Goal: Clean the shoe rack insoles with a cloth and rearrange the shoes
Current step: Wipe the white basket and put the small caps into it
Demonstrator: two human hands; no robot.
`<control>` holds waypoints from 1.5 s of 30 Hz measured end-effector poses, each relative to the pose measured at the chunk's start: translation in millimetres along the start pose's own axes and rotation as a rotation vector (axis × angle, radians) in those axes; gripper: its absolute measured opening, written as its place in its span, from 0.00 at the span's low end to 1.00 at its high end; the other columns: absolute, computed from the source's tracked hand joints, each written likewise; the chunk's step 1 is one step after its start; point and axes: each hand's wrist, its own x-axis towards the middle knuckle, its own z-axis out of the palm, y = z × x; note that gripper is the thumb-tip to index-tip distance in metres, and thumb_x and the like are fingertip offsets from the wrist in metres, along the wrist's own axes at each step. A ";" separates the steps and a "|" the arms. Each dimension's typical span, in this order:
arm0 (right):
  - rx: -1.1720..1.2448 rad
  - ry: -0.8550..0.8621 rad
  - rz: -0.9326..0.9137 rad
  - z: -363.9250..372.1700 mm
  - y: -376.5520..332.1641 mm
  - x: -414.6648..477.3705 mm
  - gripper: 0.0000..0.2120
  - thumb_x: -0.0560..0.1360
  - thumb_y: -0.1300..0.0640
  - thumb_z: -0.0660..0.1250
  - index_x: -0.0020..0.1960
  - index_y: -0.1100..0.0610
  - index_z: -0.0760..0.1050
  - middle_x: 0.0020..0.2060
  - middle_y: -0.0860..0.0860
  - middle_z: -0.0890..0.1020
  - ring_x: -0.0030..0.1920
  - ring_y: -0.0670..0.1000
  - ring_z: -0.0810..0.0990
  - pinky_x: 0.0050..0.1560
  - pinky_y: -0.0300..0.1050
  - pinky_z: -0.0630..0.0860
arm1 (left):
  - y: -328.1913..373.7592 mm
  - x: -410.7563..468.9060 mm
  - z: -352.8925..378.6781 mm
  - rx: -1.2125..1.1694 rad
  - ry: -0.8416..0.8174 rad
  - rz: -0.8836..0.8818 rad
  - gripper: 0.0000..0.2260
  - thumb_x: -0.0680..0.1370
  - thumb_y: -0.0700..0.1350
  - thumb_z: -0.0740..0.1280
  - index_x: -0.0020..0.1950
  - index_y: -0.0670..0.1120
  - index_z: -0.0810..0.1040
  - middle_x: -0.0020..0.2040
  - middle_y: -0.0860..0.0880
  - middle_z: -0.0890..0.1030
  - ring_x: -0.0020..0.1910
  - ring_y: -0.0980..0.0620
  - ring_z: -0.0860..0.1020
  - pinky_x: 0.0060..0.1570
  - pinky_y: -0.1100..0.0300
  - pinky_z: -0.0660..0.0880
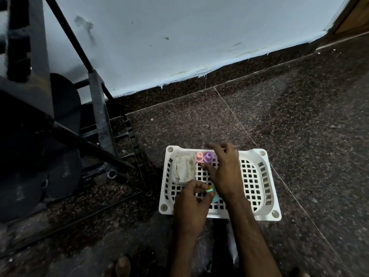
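Left hand (191, 204) pinching blue bottle (214, 193), cloth (183, 169) just beyond in basket (268, 177)

The left hand (191, 206) and right hand (225, 172) are shown bare over the white basket (268, 176), and both forearms are left uncovered along their whole visible length. Below the basket, bare toes (121, 264) are seen beside dark clothing that cannot be made out.

Blue object (214, 195) mostly behind right hand (225, 172)
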 end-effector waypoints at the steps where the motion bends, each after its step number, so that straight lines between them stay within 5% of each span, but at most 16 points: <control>1: -0.011 -0.023 -0.023 -0.5 -2.2 2.1 0.26 0.67 0.56 0.77 0.64 0.47 0.75 0.57 0.50 0.73 0.56 0.52 0.71 0.51 0.50 0.73 | 0.1 0.0 0.0 0.000 0.001 0.002 0.07 0.72 0.44 0.77 0.43 0.52 0.79 0.41 0.57 0.83 0.39 0.62 0.81 0.43 0.56 0.80; 13: -0.115 -0.128 -0.019 6.9 -8.5 10.7 0.15 0.72 0.55 0.72 0.57 0.46 0.78 0.61 0.49 0.73 0.61 0.53 0.66 0.53 0.53 0.67 | 1.1 1.0 0.3 -0.012 -0.004 -0.004 0.07 0.72 0.45 0.77 0.44 0.52 0.79 0.42 0.57 0.83 0.39 0.62 0.81 0.42 0.59 0.80; 20: -0.115 -0.135 -0.001 6.8 -11.7 8.7 0.15 0.72 0.56 0.71 0.58 0.48 0.78 0.62 0.50 0.73 0.62 0.55 0.66 0.54 0.56 0.70 | 3.5 0.3 -1.5 -0.009 -0.007 -0.019 0.07 0.72 0.44 0.76 0.45 0.52 0.79 0.41 0.57 0.83 0.36 0.60 0.81 0.42 0.54 0.80; 25: -0.079 -0.151 0.022 -12.1 -15.1 9.5 0.24 0.73 0.56 0.72 0.67 0.43 0.72 0.67 0.46 0.69 0.66 0.51 0.65 0.60 0.56 0.66 | 4.8 -1.7 -2.0 -0.046 -0.001 -0.017 0.07 0.72 0.43 0.76 0.45 0.53 0.80 0.42 0.56 0.84 0.36 0.58 0.82 0.39 0.53 0.80; 29: 0.219 0.098 0.095 -48.5 -11.8 -11.9 0.17 0.75 0.55 0.72 0.63 0.48 0.76 0.58 0.45 0.77 0.59 0.46 0.74 0.58 0.46 0.72 | 19.5 -3.2 -6.3 -0.322 0.002 -0.082 0.04 0.76 0.40 0.73 0.48 0.46 0.79 0.44 0.48 0.85 0.35 0.52 0.82 0.26 0.59 0.75; 32: 0.410 0.045 0.185 -61.4 -14.4 -31.7 0.06 0.78 0.54 0.68 0.54 0.49 0.80 0.45 0.43 0.84 0.47 0.42 0.81 0.50 0.44 0.77 | 37.6 1.3 -8.9 -0.521 0.024 -0.170 0.05 0.77 0.40 0.71 0.51 0.41 0.80 0.44 0.44 0.86 0.34 0.49 0.82 0.26 0.60 0.75; 36: 0.567 -0.049 0.228 -59.1 -20.3 -45.9 0.06 0.78 0.54 0.67 0.53 0.48 0.81 0.44 0.41 0.84 0.46 0.43 0.82 0.47 0.42 0.78 | 55.3 4.4 -6.8 -0.619 0.005 -0.256 0.08 0.78 0.42 0.70 0.54 0.40 0.80 0.44 0.44 0.86 0.35 0.49 0.84 0.27 0.61 0.76; 40: 0.515 0.016 0.209 -50.9 -20.0 -45.9 0.11 0.73 0.56 0.74 0.52 0.44 0.79 0.42 0.44 0.82 0.42 0.46 0.80 0.44 0.38 0.77 | 61.0 6.0 -3.9 -0.576 -0.040 -0.268 0.09 0.79 0.45 0.68 0.54 0.39 0.80 0.44 0.45 0.86 0.37 0.48 0.85 0.26 0.62 0.75; 45: 0.310 0.105 0.150 -37.1 -6.5 -39.9 0.10 0.74 0.55 0.74 0.54 0.51 0.80 0.45 0.44 0.79 0.41 0.44 0.78 0.44 0.36 0.74 | 56.3 5.3 -15.7 -0.386 -0.041 -0.160 0.06 0.80 0.43 0.67 0.53 0.42 0.80 0.43 0.47 0.86 0.30 0.49 0.82 0.23 0.62 0.72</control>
